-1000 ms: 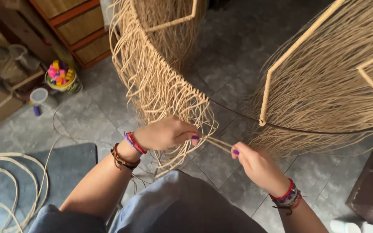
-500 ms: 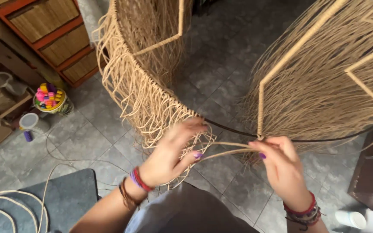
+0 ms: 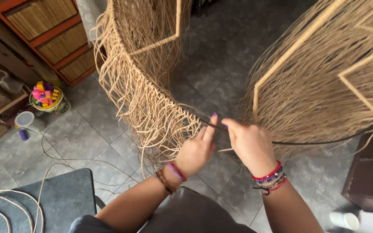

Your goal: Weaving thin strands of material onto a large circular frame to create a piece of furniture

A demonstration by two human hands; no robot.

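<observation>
A large round frame hung with tan rattan strands (image 3: 143, 82) stands before me, with a dark metal ring (image 3: 307, 143) running along its lower edge. My left hand (image 3: 197, 149) and my right hand (image 3: 249, 142) meet at the ring, near the bare gap between the woven left part and the loose strands on the right (image 3: 324, 86). Both pinch a thin tan strand (image 3: 226, 149) at the ring, fingertips almost touching. Beaded bracelets sit on both wrists.
A grey tiled floor lies below. At the left stand an orange shelf with woven drawers (image 3: 52, 39), a bucket of colourful pieces (image 3: 46, 98), a small lidded tub (image 3: 24, 119). Coiled rattan lies on a dark stool (image 3: 61, 200). A dark cabinet (image 3: 370, 172) stands at right.
Both hands have risen from below the fringe to the ring and come together; the strand between them, once stretched out, is now gathered short at the ring.
</observation>
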